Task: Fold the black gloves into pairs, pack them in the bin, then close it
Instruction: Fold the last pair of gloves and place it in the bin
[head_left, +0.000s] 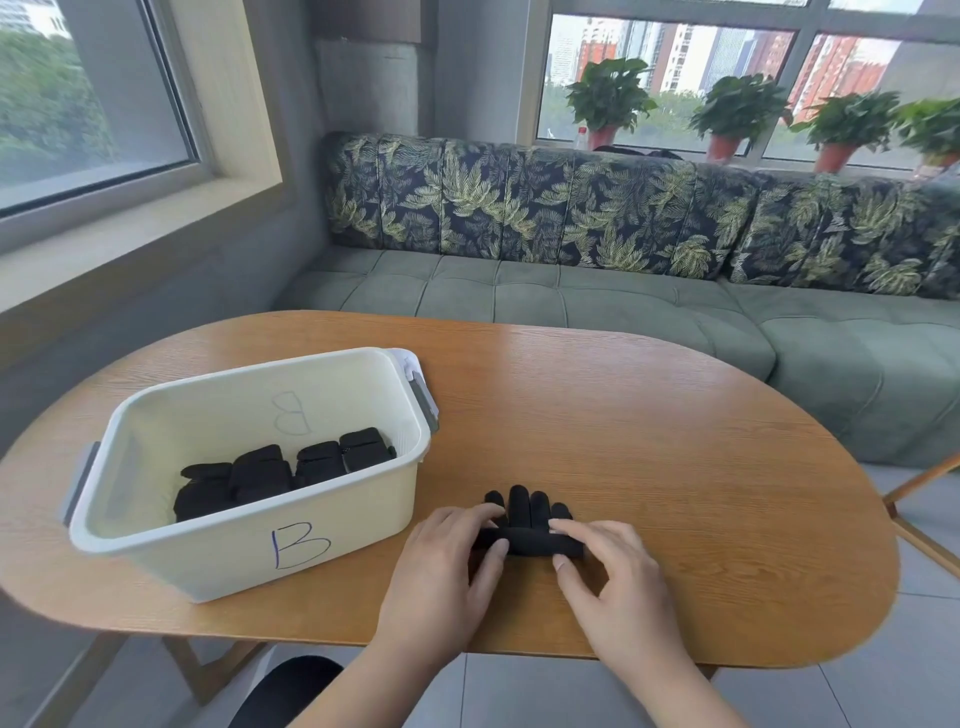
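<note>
A pair of black gloves (525, 525) lies on the wooden table (649, 441) near the front edge, fingertips pointing away from me, its cuff end rolled into a band. My left hand (447, 566) grips the left end of that roll and my right hand (613, 577) grips the right end. To the left stands the white bin (239, 551) marked "B", open, with several folded black glove bundles (280, 470) on its floor. The lid is not clearly visible.
A green sofa (597, 296) with leaf-print cushions runs behind the table. Potted plants (608, 98) stand on the window sill. A wooden chair frame (924, 499) shows at the right edge. My dark knee (291, 691) is below the table.
</note>
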